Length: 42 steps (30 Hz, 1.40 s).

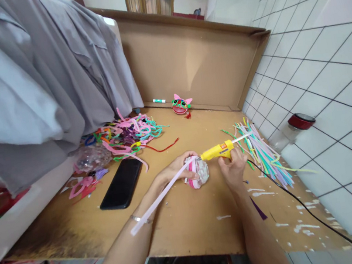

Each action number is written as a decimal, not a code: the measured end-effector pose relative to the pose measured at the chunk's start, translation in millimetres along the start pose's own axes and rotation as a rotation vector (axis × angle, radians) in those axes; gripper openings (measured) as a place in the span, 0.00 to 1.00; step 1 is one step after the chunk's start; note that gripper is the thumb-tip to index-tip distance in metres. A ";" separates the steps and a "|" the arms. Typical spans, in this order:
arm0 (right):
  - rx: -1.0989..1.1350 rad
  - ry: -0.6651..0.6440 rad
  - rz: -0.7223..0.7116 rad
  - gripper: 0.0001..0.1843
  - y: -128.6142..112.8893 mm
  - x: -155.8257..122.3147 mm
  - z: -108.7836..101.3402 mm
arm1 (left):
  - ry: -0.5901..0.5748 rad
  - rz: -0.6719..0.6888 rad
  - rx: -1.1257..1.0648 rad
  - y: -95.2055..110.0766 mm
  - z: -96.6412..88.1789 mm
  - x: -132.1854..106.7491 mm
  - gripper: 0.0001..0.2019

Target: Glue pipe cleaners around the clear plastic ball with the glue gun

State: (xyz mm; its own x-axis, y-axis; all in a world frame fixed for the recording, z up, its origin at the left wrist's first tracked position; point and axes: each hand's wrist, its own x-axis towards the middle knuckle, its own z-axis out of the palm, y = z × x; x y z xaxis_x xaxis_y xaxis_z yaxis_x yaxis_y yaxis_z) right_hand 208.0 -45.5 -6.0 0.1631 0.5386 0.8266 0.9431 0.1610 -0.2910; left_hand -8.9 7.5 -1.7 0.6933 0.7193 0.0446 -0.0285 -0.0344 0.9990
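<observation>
My left hand [181,165] is closed around a small round craft piece [203,173], whitish with pink bands. From its top a long pale pink pipe cleaner [159,197] slants down over my left forearm. In my right hand [233,165] is a yellow hot glue gun [216,150], its nozzle close to the upper edge of the round piece. A clear glue stick [240,138] pokes out of the gun's rear. Whether the nozzle touches the piece I cannot tell.
Coloured pipe cleaners [267,153] lie at the right, near the glue gun's cord [289,192]. At the left are a black phone [121,184] and a tangled pipe-cleaner heap [129,132]. Farther back sit a lion-like figure [180,105], a marker [159,101] and a cardboard wall [184,55]; a jar [287,133] stands right.
</observation>
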 end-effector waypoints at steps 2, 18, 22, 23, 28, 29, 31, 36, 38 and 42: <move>0.006 0.016 -0.010 0.04 0.4 -0.6 0.9 | -0.009 0.003 -0.005 0.6 0.2 -0.6 0.35; 0.005 0.039 -0.024 0.06 1.4 -0.9 0.5 | -0.005 0.002 -0.018 -3.8 -0.1 0.5 0.36; 0.002 0.045 -0.021 0.05 1.5 -1.5 1.8 | -0.019 0.026 0.009 -2.8 -1.6 0.1 0.34; 0.001 0.050 -0.023 0.05 1.6 -1.5 1.9 | -0.017 0.033 0.013 -2.9 -1.9 -0.1 0.34; -0.015 0.043 -0.013 0.03 1.6 -1.1 1.6 | -0.003 0.032 0.037 -4.6 -2.5 -0.8 0.34; -0.019 0.038 -0.009 0.03 1.6 -1.0 1.4 | -0.005 0.031 0.038 -4.9 -2.5 -0.8 0.34; -0.026 0.041 -0.001 0.04 1.7 -1.0 1.3 | -0.012 0.033 0.031 -5.3 -2.2 -0.4 0.34; -0.036 0.065 0.007 0.03 2.3 -1.3 2.0 | -0.010 0.025 0.000 -5.0 -1.6 0.7 0.35; -0.039 0.067 0.002 0.04 2.6 -1.2 2.2 | -0.021 0.022 0.007 -4.7 -1.8 0.9 0.35; -0.041 0.061 -0.015 0.05 2.4 -1.1 2.1 | -0.018 0.028 0.004 -5.2 -2.1 0.8 0.35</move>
State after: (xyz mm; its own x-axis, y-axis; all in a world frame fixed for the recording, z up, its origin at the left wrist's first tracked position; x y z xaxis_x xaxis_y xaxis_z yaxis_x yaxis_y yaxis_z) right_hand 209.6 -44.0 -8.6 0.1655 0.4844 0.8590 0.9564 0.1338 -0.2597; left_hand -9.7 9.8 -6.9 0.7050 0.7055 0.0719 -0.0447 -0.0571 0.9974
